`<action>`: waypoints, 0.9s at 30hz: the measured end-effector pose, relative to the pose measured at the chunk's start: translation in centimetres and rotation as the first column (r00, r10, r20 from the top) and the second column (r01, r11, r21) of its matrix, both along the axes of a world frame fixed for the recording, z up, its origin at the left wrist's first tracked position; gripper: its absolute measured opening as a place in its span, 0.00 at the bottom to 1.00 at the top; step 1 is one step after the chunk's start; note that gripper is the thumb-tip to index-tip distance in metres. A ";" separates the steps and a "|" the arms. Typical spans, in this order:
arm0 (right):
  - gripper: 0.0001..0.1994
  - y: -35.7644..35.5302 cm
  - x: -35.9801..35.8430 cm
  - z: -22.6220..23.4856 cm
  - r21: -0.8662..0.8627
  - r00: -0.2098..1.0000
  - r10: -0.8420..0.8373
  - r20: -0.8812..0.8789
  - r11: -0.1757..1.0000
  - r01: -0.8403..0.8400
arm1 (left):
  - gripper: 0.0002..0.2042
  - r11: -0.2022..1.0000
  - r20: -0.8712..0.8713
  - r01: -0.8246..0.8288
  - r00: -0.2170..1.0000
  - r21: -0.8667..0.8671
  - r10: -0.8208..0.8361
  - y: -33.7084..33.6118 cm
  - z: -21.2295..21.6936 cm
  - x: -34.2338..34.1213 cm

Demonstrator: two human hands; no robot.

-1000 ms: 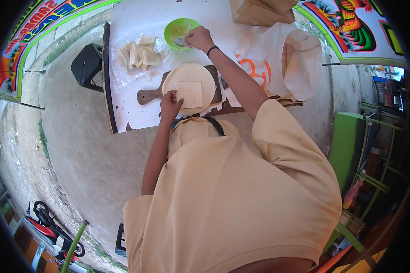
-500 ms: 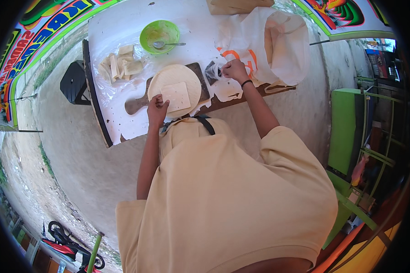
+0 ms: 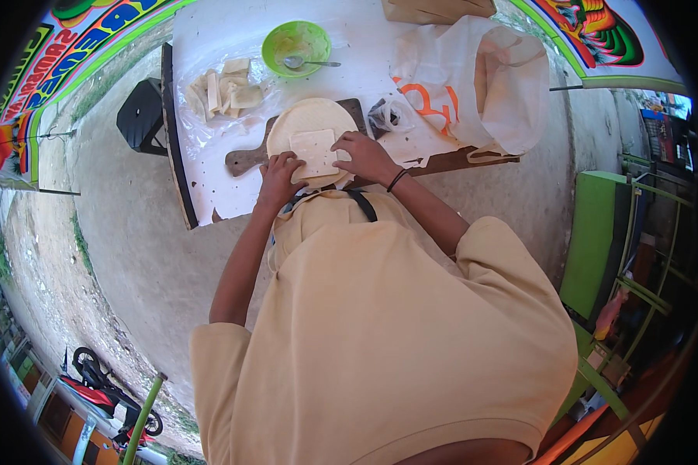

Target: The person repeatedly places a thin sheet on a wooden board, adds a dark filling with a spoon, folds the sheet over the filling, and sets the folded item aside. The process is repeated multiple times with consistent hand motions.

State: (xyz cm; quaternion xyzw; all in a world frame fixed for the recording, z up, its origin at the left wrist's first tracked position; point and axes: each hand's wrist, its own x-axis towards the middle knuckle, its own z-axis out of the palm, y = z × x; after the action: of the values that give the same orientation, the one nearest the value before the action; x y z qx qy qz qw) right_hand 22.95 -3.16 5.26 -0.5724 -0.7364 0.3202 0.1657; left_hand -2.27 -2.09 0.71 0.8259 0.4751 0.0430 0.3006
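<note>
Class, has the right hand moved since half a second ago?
Yes, leftward: the right hand went from right of the cutting board to over it.

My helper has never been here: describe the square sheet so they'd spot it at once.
On the white table, a brown board bears a pale disc. The square sheet lies on this, between left hand and right hand; its straight edges distinguish it from the disc.

In the upper middle of the frame, the left hand (image 3: 281,180) and right hand (image 3: 360,156) are both touching a square sheet (image 3: 314,151), which lies on a round sheet (image 3: 296,121).
</note>
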 end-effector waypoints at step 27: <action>0.07 -1.1 -0.6 -5.3 -0.047 0.998 0.067 -0.002 0.997 -0.067 | 0.16 1.000 -0.023 -0.016 1.000 0.023 0.017 0.6 0.2 1.0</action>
State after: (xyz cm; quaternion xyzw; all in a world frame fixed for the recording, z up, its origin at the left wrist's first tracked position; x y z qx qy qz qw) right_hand 22.35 -4.30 -0.01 -0.5511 -0.7475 0.3429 0.1416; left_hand -1.26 -1.47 0.95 0.8257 0.4849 0.0414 0.2853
